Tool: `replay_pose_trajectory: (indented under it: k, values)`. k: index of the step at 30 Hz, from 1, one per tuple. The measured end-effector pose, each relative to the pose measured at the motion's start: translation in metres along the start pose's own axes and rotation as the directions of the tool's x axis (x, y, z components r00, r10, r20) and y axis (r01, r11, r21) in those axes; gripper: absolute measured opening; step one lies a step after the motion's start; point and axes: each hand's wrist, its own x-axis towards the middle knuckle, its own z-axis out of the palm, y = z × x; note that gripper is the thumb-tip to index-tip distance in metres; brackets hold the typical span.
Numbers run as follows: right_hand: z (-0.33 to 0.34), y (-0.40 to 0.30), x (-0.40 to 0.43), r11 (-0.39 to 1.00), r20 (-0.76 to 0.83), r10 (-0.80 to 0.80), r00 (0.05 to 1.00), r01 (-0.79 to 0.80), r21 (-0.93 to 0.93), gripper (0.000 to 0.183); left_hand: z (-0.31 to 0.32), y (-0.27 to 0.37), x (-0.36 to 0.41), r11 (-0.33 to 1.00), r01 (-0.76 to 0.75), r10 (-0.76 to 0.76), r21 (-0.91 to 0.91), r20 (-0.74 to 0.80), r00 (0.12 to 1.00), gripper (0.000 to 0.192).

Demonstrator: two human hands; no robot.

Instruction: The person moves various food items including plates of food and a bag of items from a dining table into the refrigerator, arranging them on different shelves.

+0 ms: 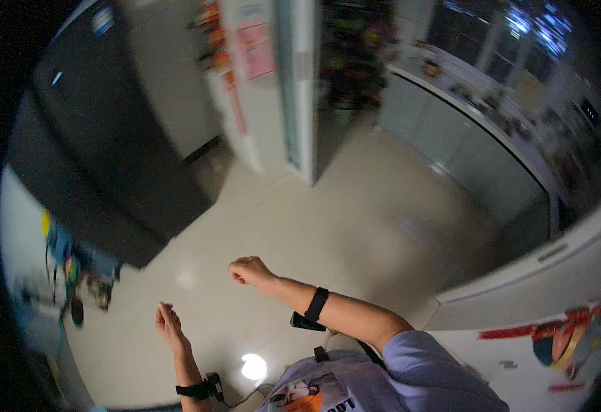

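Observation:
My right hand is loosely curled in front of me at the centre, above the pale tiled floor, with a black strap round the forearm. Lower and to the left, my left hand hangs with fingers bent, also touching nothing. A black band with a small device and a cable sits round the left wrist area. Neither hand shows anything held, though the palms are hidden. A bright white light spot shows near my shirt hem, between the left forearm and my body.
A tall dark refrigerator stands at the left. Beyond my hands, a white door frame rises beside a doorway. At the right is a long counter with pale cabinets. Cluttered items stand at the left edge.

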Motion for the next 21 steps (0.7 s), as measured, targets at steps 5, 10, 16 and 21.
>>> replay_pose_trajectory:
  k: [5,10,16,21]
  values:
    - [-0.123,-0.042,-0.043,0.983,-0.323,-0.170,0.931,0.182,0.006,0.019,0.152,0.013,0.017,0.993,0.100,-0.082,-0.066,0.231,0.969,0.032]
    - [-0.257,-0.078,-0.084,0.941,-0.556,-0.208,0.805,0.320,0.112,0.016,0.325,0.005,0.025,0.997,0.048,-0.006,-0.063,0.540,0.842,0.017]
    - [-0.358,-0.091,-0.127,0.923,-0.691,-0.122,0.712,0.338,0.185,0.015,0.468,0.009,0.003,0.998,0.054,-0.055,0.027,0.766,0.640,0.029]
    - [-0.433,-0.122,-0.146,0.908,-0.771,-0.110,0.627,0.379,0.179,0.014,0.579,0.002,-0.008,0.994,0.086,0.007,-0.066,0.833,0.553,0.028]
